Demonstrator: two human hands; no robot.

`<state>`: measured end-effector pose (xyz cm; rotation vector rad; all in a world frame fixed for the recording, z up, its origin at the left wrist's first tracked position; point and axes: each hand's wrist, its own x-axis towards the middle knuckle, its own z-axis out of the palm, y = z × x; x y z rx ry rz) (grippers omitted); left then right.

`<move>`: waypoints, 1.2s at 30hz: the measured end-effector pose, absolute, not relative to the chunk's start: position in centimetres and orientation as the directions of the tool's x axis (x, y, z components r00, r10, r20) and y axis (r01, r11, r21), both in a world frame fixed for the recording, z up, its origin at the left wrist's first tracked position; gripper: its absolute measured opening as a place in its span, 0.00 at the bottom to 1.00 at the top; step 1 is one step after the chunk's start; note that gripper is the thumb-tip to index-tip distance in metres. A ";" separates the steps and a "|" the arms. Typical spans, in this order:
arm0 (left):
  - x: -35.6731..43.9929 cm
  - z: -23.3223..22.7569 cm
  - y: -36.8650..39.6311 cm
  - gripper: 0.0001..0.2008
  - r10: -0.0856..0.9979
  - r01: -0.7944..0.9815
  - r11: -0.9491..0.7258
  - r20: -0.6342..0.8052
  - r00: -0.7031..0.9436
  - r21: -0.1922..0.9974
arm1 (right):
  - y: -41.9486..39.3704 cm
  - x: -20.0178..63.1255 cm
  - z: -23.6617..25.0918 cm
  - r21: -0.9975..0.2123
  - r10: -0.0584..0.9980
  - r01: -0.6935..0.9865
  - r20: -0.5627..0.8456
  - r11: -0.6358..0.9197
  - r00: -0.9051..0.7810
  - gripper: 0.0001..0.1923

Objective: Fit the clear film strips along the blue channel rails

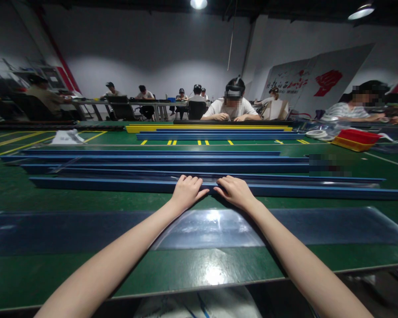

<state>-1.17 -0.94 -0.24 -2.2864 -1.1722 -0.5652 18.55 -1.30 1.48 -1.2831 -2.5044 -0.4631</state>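
Note:
A long blue channel rail (102, 183) lies crosswise on the green table, with a clear plastic strip visible along its trough. Near the middle of this rail, my left hand (186, 191) has its fingers curled over the near wall into the trough, thumb along the front. My right hand (235, 191) grips the same wall a short way to the right, its thumb pointing toward the left one. Between the two thumbs is a small gap. Closer to me, under my forearms, a wide transparent plastic sheet (215, 227) lies flat and shiny.
More blue rails (159, 167) lie parallel behind mine. Farther back are a yellow rail (208, 128), a red and yellow bin (356, 139) and a white roll (316, 134). A co-worker (234, 106) sits opposite; others sit at the sides and back. The table edge (172, 291) runs before me.

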 end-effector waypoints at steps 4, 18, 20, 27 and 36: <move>-1.1 -0.3 -0.9 0.18 0.624 0.832 -0.499 0.567 0.539 -0.242 | -1.4 18.0 1.4 0.185 0.698 0.815 0.436 0.549 -0.569 0.13; -1.2 -0.2 -0.9 0.17 0.645 0.834 -0.505 0.546 0.535 -0.221 | -1.3 18.0 1.9 0.195 0.709 0.815 0.411 0.545 -0.573 0.11; -1.2 -0.2 -1.0 0.17 0.639 0.831 -0.512 0.550 0.538 -0.218 | -1.3 18.1 2.0 0.200 0.715 0.812 0.390 0.548 -0.580 0.11; -1.3 0.0 -1.1 0.14 0.628 0.820 -0.539 0.556 0.544 -0.193 | -1.3 18.4 2.5 0.216 0.733 0.813 0.353 0.541 -0.581 0.14; -1.3 -0.1 -1.0 0.14 0.621 0.831 -0.519 0.581 0.526 -0.199 | -1.2 20.9 3.1 0.191 0.813 0.866 0.300 0.462 -0.500 0.14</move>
